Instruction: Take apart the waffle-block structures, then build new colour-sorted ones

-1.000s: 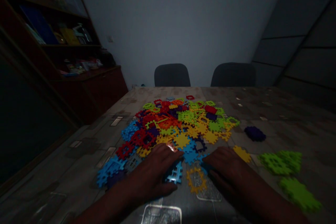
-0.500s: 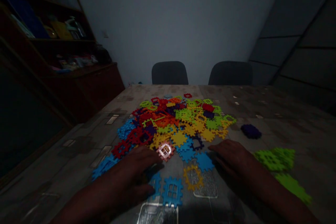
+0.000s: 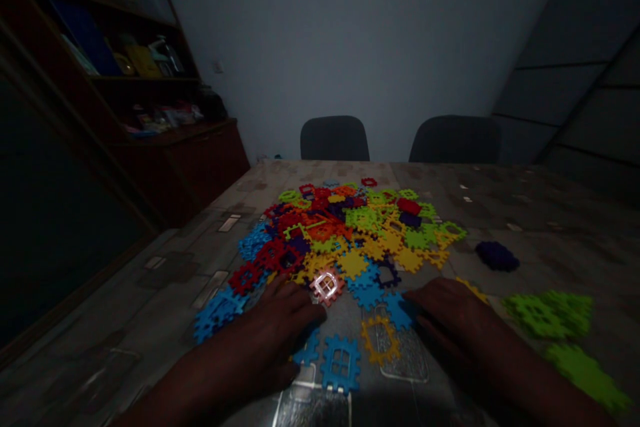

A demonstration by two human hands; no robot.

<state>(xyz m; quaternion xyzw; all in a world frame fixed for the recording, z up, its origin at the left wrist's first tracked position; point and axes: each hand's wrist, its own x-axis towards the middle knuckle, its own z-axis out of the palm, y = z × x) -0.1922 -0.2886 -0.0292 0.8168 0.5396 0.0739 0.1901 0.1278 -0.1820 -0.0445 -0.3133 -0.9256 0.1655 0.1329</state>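
Observation:
A heap of flat, toothed plastic pieces (image 3: 350,233) in blue, red, yellow, green, orange and purple lies on the table (image 3: 500,193). My left hand (image 3: 280,323) rests palm down at the heap's near edge, fingers spread, fingertips beside a pale pink window piece (image 3: 327,285). A blue window piece (image 3: 341,363) lies just right of that hand. My right hand (image 3: 450,310) lies flat with fingers apart, its fingertips touching a blue piece (image 3: 399,307). A yellow frame piece (image 3: 381,340) sits between the hands. Neither hand grips anything.
Green pieces (image 3: 547,313) and a purple cluster (image 3: 497,255) lie apart at the right. Two dark chairs (image 3: 334,138) stand at the table's far side. A wooden shelf unit (image 3: 125,80) with books and small items fills the left. The room is dim.
My left hand has drawn back off the blue window piece, which now lies uncovered. The pink window piece has come into sight. My right hand has shifted slightly right.

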